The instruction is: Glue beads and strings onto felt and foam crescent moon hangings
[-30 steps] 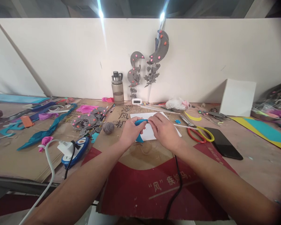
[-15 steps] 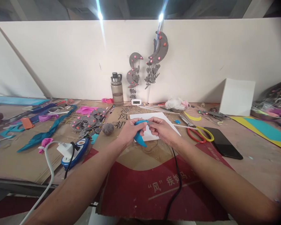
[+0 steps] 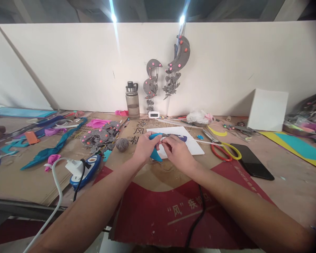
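My left hand point(image 3: 146, 146) pinches a blue crescent-shaped piece point(image 3: 156, 155), its pointed end hanging down over the white pad. My right hand point(image 3: 177, 149) is close against it, thumb and fingers pressed together by the crescent's upper edge; what they hold is too small to tell. A small dark grey bit shows near the fingertips. Just behind the right hand lies a dark blue tool point(image 3: 183, 138), seemingly a glue gun, with a white stick running out to the right. Beneath both hands is the white pad point(image 3: 196, 149).
Red-and-yellow scissors point(image 3: 223, 151) and a black phone point(image 3: 252, 161) lie to the right. At left are a grey yarn ball point(image 3: 122, 144), a blue power strip point(image 3: 85, 172) and grey crescent pieces point(image 3: 98, 137). A bottle point(image 3: 133, 102) stands behind. A black cord point(image 3: 200, 211) crosses the cardboard.
My right hand has shifted slightly and turned, its fingers now bent downward beside the blue crescent. The dark blue tool has come into sight behind it. The crescent is tilted a little differently.
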`<state>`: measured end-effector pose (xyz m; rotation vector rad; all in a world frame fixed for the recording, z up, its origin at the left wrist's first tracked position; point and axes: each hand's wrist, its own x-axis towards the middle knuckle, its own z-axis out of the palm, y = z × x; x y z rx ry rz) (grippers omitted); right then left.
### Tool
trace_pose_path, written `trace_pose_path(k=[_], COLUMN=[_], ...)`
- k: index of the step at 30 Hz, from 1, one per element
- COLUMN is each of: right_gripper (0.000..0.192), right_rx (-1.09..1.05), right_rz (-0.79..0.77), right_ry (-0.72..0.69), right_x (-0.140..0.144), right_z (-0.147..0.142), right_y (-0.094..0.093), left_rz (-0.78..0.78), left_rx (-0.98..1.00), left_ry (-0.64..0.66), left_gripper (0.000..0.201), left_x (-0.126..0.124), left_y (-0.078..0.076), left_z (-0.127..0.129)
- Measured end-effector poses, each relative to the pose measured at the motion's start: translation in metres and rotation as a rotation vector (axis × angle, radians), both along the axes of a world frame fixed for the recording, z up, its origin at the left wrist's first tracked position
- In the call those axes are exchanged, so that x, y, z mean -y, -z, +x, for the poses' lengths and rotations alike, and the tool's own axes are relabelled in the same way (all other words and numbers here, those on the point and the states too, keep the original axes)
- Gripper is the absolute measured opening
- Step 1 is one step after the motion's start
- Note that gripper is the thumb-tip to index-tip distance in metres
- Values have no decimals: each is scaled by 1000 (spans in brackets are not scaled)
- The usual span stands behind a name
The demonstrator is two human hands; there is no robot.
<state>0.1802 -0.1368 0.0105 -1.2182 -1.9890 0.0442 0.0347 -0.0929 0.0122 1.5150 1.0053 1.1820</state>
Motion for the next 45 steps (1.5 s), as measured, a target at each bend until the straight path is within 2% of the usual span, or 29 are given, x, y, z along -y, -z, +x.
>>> trace_pose_path(k=[4, 8, 11, 14, 17, 21, 23, 29, 33, 36, 38, 41, 45], right_gripper=[23, 27, 27, 24, 18, 16, 18, 20, 27, 32, 33, 31, 20], right_rx=[164, 257, 260, 136, -100, -433, -534, -685, -815, -905, -942, -941, -710], right_rz=[78, 179, 196, 166, 31, -348, -464, -562, -679, -771, -770, -674, -445], right_ry=[71, 92, 109, 91, 39, -51, -63, -93, -213, -304, -323, -268, -109], right_x=[2, 2, 2, 0, -6, -15, -17, -15, -18, -20, -20, -18, -12], right_z=[3, 10, 15, 18, 22, 26, 27, 26, 29, 27, 22, 11, 1], right_y=[-4, -12, -18, -23, -26, -27, -28, -32, -28, -21, -16, -5, 3], left_rz=[63, 73, 65, 43, 6, -36, -49, -64, -74, -72, -69, -75, -41], left_rx=[-79, -116, -106, -62, -19, 16, 40, 88, 145, 180, 199, 225, 157], left_ry=[-48, -39, 14, 118, 213, 278, 290, 343, 389, 360, 310, 224, 121], left_gripper=[23, 22, 22, 22, 24, 27, 29, 30, 29, 28, 27, 25, 24], left_x=[2, 5, 8, 9, 8, 6, 4, 3, 5, 5, 5, 2, -1], left_y=[-1, -4, -7, -8, -8, -7, -6, -4, -6, -7, -6, -4, 0], left_z=[-1, 0, 1, 2, 0, -2, -2, -2, -2, -1, 0, 1, 1])
